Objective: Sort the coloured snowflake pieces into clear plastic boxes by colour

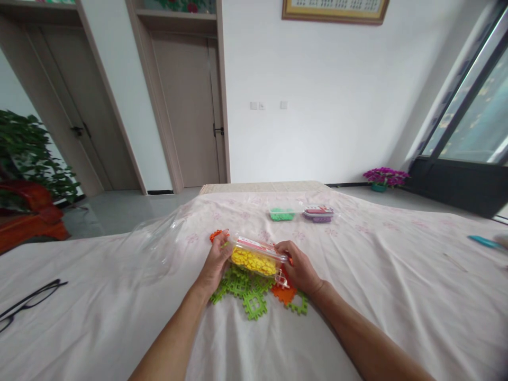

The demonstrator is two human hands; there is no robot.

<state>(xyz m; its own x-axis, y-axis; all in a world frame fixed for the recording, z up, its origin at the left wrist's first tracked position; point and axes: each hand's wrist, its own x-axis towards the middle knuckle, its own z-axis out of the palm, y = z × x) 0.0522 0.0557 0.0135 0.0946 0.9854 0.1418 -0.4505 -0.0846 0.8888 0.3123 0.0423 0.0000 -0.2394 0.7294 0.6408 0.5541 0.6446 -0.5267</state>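
A clear plastic box (256,256) full of yellow pieces, with a red and white label on top, hangs just above the cloth. My left hand (216,263) grips its left end and my right hand (298,267) grips its right end, fingers curled round it. Under the box lie flat green lattice tiles (246,294) and an orange tile (284,293). Another orange piece (217,234) shows behind my left hand.
A pale flowered cloth (357,296) covers the surface. Further back stand a box of green pieces (282,214) and a box of purple pieces (318,214). A clear plastic bag (153,246) lies left, black glasses (29,301) far left, a teal tool (486,242) far right.
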